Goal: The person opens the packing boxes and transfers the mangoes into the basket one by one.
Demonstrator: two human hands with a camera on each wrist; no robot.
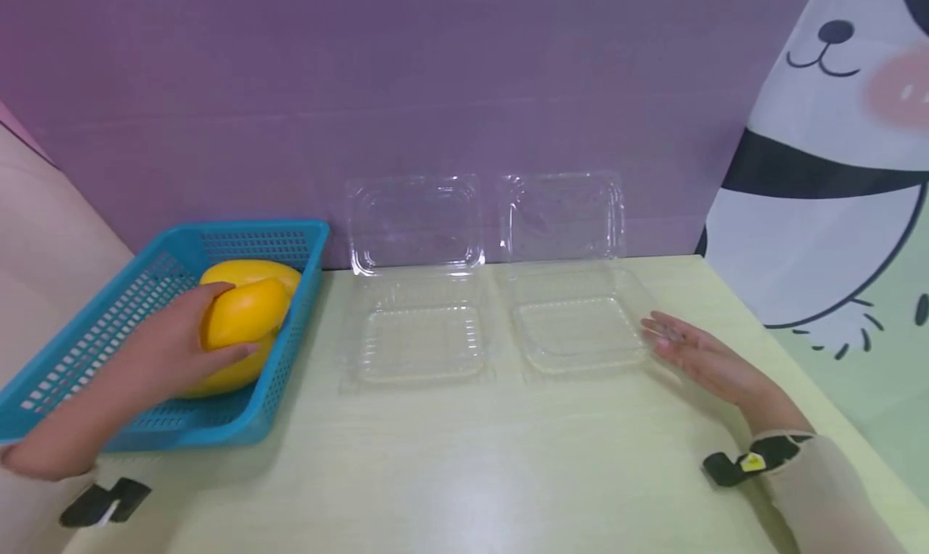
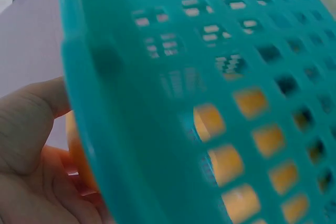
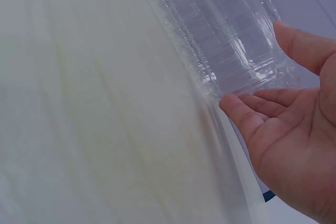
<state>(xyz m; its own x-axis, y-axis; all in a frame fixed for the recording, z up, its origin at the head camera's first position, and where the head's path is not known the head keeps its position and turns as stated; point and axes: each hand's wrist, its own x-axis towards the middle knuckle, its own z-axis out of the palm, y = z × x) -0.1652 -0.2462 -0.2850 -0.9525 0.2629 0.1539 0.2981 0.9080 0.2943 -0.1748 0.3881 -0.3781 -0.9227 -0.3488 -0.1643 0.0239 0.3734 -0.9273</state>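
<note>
In the head view my left hand (image 1: 177,336) reaches into a blue basket (image 1: 250,433) and grips a smooth yellow mango-like fruit (image 1: 250,308), thumb on the near side. More yellow fruit (image 1: 254,272) lies around it in the basket. The left wrist view shows the basket wall (image 2: 131,108) hiding most of the fruit, with the hand (image 2: 37,150) behind its rim. My right hand (image 1: 707,360) is at the right edge of a clear plastic clamshell box (image 1: 573,368). Its fingertips (image 3: 231,103) appear to touch the box's corner, thumb held apart.
A second clear clamshell box (image 1: 424,376) stands left of the first, both with lids raised at the back against a purple wall (image 1: 464,78). The pale wooden table (image 1: 464,473) extends in front of them. A panda picture (image 1: 835,239) is on the right.
</note>
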